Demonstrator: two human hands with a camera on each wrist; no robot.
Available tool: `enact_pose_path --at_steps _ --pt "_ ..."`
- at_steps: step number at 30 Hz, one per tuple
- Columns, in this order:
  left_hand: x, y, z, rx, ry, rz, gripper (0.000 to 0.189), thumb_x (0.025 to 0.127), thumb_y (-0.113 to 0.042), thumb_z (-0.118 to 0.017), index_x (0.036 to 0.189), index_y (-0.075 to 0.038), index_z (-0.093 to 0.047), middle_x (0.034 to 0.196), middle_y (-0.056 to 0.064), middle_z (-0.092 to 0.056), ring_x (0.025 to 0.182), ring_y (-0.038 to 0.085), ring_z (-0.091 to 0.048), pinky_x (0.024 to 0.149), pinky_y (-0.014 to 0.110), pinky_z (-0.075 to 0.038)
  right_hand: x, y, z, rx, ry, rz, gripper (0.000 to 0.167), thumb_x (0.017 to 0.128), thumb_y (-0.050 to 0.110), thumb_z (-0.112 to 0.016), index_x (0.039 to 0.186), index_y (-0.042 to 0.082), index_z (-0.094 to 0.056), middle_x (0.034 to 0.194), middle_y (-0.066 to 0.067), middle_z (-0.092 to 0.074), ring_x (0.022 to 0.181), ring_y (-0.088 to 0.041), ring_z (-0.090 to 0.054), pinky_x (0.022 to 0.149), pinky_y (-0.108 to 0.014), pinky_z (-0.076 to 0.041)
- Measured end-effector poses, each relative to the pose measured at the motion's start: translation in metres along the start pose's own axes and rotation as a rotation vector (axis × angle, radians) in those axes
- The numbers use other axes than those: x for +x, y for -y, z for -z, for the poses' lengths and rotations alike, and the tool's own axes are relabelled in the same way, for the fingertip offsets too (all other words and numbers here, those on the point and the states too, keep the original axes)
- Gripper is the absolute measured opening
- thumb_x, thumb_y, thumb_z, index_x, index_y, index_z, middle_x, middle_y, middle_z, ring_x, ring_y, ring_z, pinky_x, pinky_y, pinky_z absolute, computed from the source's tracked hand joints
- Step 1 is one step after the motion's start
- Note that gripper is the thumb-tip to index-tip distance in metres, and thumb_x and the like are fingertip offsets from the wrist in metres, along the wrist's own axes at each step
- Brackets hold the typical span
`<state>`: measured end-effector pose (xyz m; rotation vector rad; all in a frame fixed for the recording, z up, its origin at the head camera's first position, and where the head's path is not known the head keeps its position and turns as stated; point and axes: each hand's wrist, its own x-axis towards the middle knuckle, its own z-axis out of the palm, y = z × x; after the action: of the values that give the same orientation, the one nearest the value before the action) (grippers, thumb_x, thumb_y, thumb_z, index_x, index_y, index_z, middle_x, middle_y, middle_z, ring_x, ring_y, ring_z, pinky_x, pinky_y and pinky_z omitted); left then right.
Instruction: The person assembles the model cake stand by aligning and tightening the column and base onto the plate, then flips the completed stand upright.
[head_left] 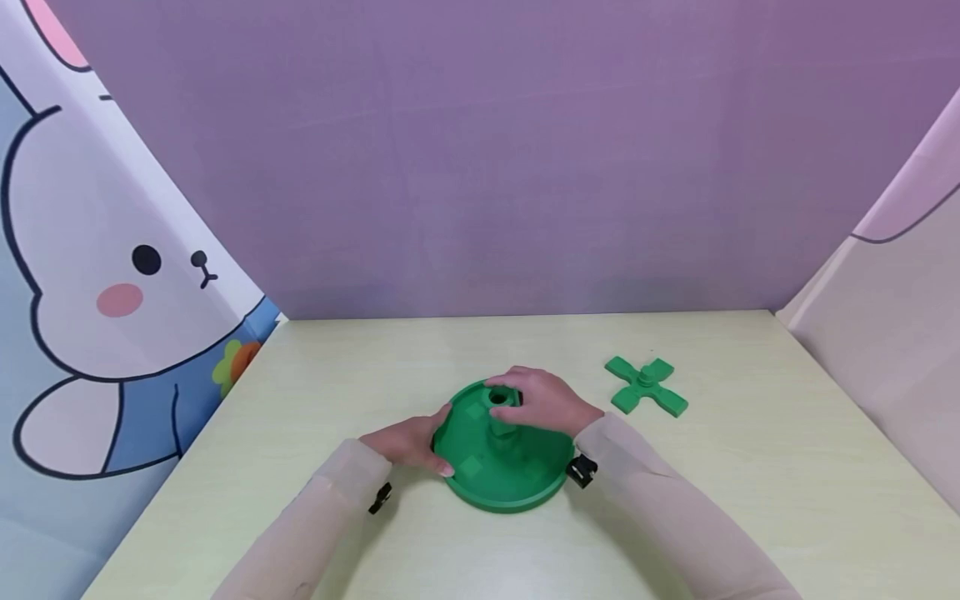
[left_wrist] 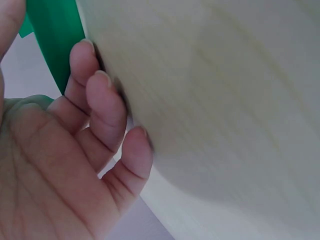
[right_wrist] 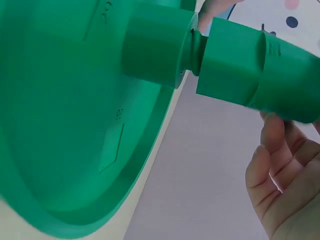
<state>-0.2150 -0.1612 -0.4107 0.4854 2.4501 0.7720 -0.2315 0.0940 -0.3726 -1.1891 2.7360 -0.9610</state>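
Note:
A round green dish (head_left: 517, 493) with a raised rim rests on the table, a post (right_wrist: 155, 45) standing at its middle. My left hand (head_left: 412, 439) holds the dish's left edge, thumb and forefinger spread along the rim; several of its curled fingertips touch the tabletop in the left wrist view. With its thumb and fingers my right hand (head_left: 551, 402) grips a hollow green sleeve (right_wrist: 235, 62) over the post. In the right wrist view a thinner neck (right_wrist: 194, 52) shows between sleeve and post. The far side of the sleeve is hidden.
A flat green four-armed cross piece (head_left: 647, 379) with a central knob lies on the pale tabletop (head_left: 360, 358), to the right beyond the dish. A purple backdrop (head_left: 480, 167) stands behind the table, with a cartoon-print panel (head_left: 90, 208) at left.

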Motion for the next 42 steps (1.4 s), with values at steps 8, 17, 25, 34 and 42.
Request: enact_pose_path --at_steps 8,17,25,34,42 --pt "0.001 -0.001 0.0 0.0 -0.01 0.003 0.112 0.076 -0.026 -0.083 0.153 -0.001 -0.006 0.146 0.02 -0.037 0.135 0.032 -0.034 0.107 0.046 -0.031 -0.005 -0.011 -0.001 0.166 -0.002 -0.017 0.043 0.089 0.017 -0.061 0.13 0.003 -0.059 0.103 -0.004 -0.062 0.076 -0.011 -0.053 0.068 -0.025 -0.049" --pt "0.0 -0.001 0.001 0.014 -0.006 0.012 0.111 0.077 -0.027 -0.082 0.152 0.001 -0.005 0.147 0.021 -0.036 0.135 0.034 -0.033 0.108 0.047 -0.03 -0.007 -0.012 -0.006 0.219 -0.063 -0.103 0.044 0.09 0.028 -0.068 0.127 0.005 -0.06 0.115 -0.006 -0.063 0.084 -0.013 -0.054 0.076 -0.03 -0.049" --pt "0.0 -0.003 -0.001 0.013 -0.007 0.041 0.11 0.078 -0.028 -0.082 0.153 0.0 -0.006 0.147 0.021 -0.036 0.136 0.033 -0.033 0.108 0.048 -0.03 -0.01 -0.012 -0.01 0.173 -0.096 -0.13 0.043 0.09 0.034 -0.068 0.123 0.007 -0.061 0.099 0.003 -0.063 0.076 -0.012 -0.053 0.069 -0.029 -0.048" --pt "0.004 0.0 -0.002 0.025 -0.01 0.018 0.111 0.077 -0.027 -0.083 0.153 -0.001 -0.006 0.146 0.019 -0.038 0.134 0.031 -0.035 0.107 0.046 -0.031 -0.013 -0.017 -0.009 0.138 -0.096 -0.103 0.043 0.087 0.024 -0.069 0.125 0.007 -0.061 0.101 0.001 -0.063 0.076 -0.011 -0.053 0.067 -0.027 -0.048" --pt "0.003 -0.001 -0.002 0.011 -0.008 0.042 0.111 0.077 -0.028 -0.082 0.153 -0.002 -0.006 0.148 0.018 -0.035 0.136 0.031 -0.032 0.108 0.045 -0.03 -0.01 -0.014 -0.011 0.197 -0.09 -0.142 0.05 0.085 0.026 -0.074 0.125 0.003 -0.056 0.112 -0.007 -0.062 0.091 -0.02 -0.057 0.075 -0.034 -0.05"
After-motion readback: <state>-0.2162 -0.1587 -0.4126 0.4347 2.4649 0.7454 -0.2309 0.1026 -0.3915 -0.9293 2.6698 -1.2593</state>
